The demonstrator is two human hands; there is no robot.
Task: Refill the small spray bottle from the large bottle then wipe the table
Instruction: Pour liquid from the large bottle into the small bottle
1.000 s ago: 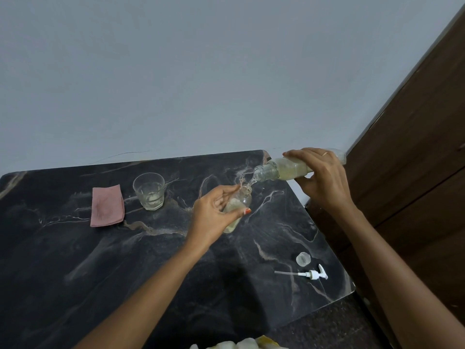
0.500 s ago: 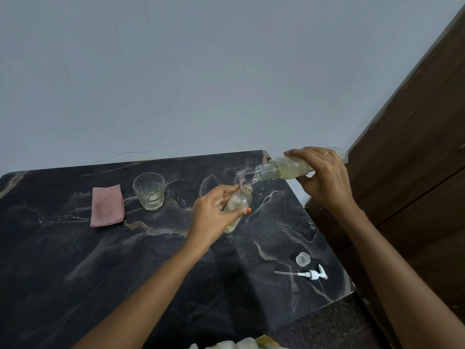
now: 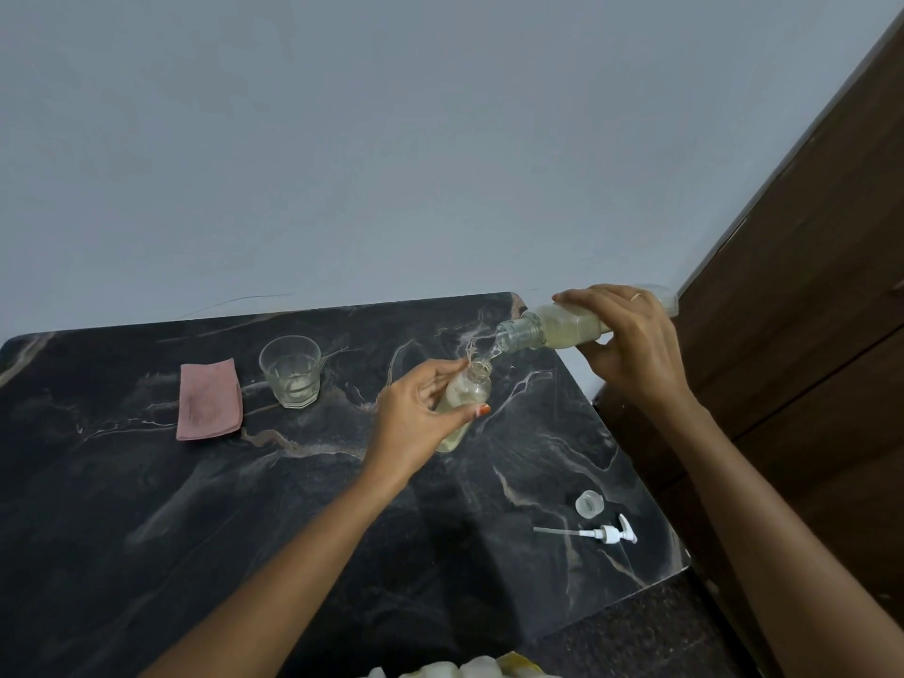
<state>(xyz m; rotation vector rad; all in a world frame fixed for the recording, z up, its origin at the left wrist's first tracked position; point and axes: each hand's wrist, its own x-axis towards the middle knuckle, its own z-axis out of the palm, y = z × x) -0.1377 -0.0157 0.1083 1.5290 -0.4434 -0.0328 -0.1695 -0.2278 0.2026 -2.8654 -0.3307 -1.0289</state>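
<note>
Two bottles are held near the far right corner of the tabletop (image 3: 146, 482). The large bottle (image 3: 562, 327), partly filled with pale liquid, is tilted almost flat in the closed grip of the right hand (image 3: 631, 345). Its mouth is just above the small spray bottle (image 3: 464, 393), which is partly filled and is enclosed by the curled grip of the left hand (image 3: 416, 418).

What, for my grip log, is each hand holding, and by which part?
The left hand grips the small bottle around its body; the right hand holds the large bottle around its middle.
</note>
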